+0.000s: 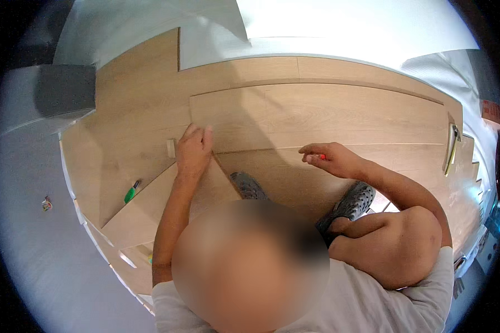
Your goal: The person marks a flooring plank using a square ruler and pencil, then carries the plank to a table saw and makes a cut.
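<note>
At the left end of a loose wood-look floor plank [328, 114], my left hand [194, 152] rests with bent fingers and the thumb apart. Nothing shows between thumb and fingers. My right hand [336, 160] hovers or rests over the long seam in front of me, its fingers closed around a small red thing [323, 157]. Most of that thing is hidden, so its kind is unclear. Another plank [150, 205] lies at an angle under my left forearm. A small wooden block [171, 148] sits just left of my left hand.
A green-handled tool [130, 193] lies on the boards at the left. On the right, a metal tool [453, 144] lies by the planks' end. White sheeting [339, 22] covers the far floor. A grey block-like form [66, 89] stands at the far left. My dark clogs [354, 201] are close by.
</note>
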The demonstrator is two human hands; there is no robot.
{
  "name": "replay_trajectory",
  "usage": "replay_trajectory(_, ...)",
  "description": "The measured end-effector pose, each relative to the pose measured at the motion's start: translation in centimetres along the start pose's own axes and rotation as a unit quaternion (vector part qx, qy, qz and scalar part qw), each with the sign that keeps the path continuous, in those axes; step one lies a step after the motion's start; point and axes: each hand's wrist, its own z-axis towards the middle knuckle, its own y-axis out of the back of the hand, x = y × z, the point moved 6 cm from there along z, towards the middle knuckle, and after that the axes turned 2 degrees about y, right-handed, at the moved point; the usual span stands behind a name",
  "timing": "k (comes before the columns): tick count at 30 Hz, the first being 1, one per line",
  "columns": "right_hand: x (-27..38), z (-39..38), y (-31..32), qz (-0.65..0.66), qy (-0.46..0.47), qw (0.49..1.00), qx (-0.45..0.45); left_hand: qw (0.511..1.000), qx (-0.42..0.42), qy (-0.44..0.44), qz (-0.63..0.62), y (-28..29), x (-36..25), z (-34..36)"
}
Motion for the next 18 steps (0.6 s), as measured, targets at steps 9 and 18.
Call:
replay_trajectory(9, -1.9, -1.3, -2.7, 0.193, -0.144, 0.970, 0.010, 0.946, 0.099, -0.186, -0.248, -8.8, -15.9, 3.7)
replay_trajectory(18, -12.4, -11.8, 5.3, 0.187, -0.194, 0.918, -0.291, 0.937, -0.249, 0.217, 0.115, -4.3, 24.6, -11.4)
